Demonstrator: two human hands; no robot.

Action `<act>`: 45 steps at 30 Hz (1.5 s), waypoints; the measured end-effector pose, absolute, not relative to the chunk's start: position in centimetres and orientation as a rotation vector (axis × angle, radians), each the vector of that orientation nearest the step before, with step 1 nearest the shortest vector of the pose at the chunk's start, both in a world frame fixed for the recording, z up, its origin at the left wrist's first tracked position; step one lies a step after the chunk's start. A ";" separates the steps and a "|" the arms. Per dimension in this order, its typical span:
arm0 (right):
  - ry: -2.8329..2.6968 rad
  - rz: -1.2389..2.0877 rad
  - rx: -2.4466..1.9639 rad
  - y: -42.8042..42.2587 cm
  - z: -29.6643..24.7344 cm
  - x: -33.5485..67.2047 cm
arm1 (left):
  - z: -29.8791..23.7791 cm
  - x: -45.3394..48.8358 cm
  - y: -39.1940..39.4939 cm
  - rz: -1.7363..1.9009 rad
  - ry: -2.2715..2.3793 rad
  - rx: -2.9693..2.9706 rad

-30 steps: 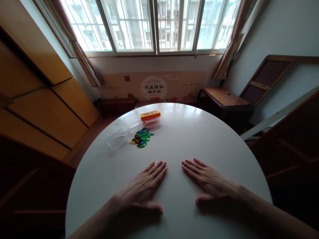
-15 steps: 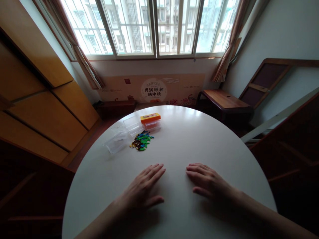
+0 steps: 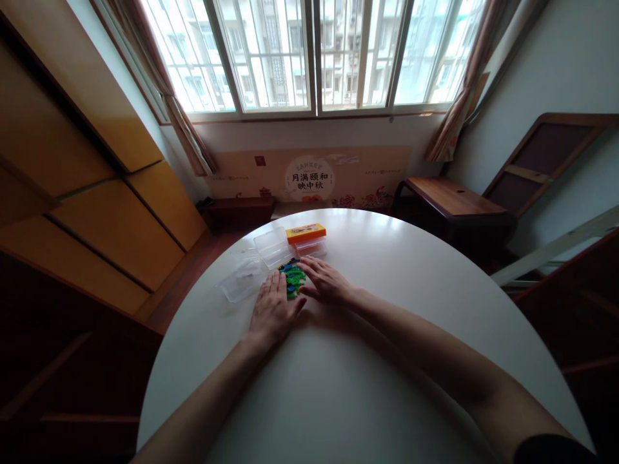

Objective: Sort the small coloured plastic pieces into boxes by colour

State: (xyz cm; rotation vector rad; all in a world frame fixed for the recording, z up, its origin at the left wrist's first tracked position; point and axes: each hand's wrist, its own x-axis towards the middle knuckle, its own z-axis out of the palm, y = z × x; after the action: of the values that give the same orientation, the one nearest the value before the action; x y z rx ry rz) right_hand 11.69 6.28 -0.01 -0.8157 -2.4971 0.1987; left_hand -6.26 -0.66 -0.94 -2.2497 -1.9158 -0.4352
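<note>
My left grip (image 3: 271,310) and right grip (image 3: 326,281), both spread, flank pile of small green-and-blue plastic pieces (image 3: 294,278); orange-yellow rectangular box (image 3: 306,232) beyond pile.

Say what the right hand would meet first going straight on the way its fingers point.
Likely the low heap of small green and blue plastic pieces, just ahead of the right hand; depth is unclear.
</note>
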 end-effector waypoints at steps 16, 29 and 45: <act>-2.577 0.271 -0.835 10.8 -0.9 7.0 | -0.9 -6.7 3.2 -0.313 -2.081 -2.293; -2.560 0.401 -0.725 11.1 -0.6 7.8 | -0.6 -8.3 4.1 -0.687 -1.831 -2.569; -2.570 0.422 -0.795 5.4 -0.6 15.2 | 0.7 -4.3 1.3 -0.594 -1.576 -2.920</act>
State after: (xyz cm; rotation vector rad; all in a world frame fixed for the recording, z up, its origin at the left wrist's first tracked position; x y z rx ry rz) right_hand 15.16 5.41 -0.59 -0.7953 -2.5705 0.4221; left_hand -4.29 1.35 0.69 -2.9198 -1.5759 -0.5938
